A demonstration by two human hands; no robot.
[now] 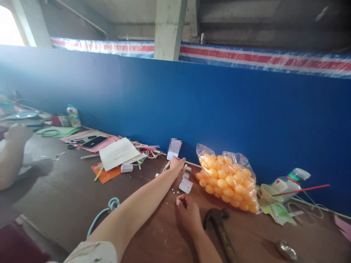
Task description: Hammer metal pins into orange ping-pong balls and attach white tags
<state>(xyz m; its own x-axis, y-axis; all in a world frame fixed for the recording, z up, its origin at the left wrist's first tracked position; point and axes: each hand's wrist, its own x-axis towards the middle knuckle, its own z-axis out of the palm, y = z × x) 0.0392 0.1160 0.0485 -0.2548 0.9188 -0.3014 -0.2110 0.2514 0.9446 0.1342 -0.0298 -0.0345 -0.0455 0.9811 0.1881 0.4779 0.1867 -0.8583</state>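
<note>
My left hand [177, 165] reaches far out toward the blue partition, its fingers closed together; whatever is in them is hidden. Just right of it lie a small pale block [188, 170] and a small white card or box lid [185, 185]. Nearer to me, my right hand [189, 212] hovers low over the table, thumb and fingertips pinched around a tiny whitish piece [178, 201]. Several small shiny metal bits [178, 192] lie just beyond its fingertips. A claw hammer [221, 233] rests beside my right wrist.
A clear bag of orange balls [227, 182] leans near the blue partition [246, 120]. Further right are a plastic jar [290, 182], a paper cup [270, 195] and a crumpled silvery object [286, 250]. Papers [119, 153] lie left. Another person's hand [18, 134] is at far left.
</note>
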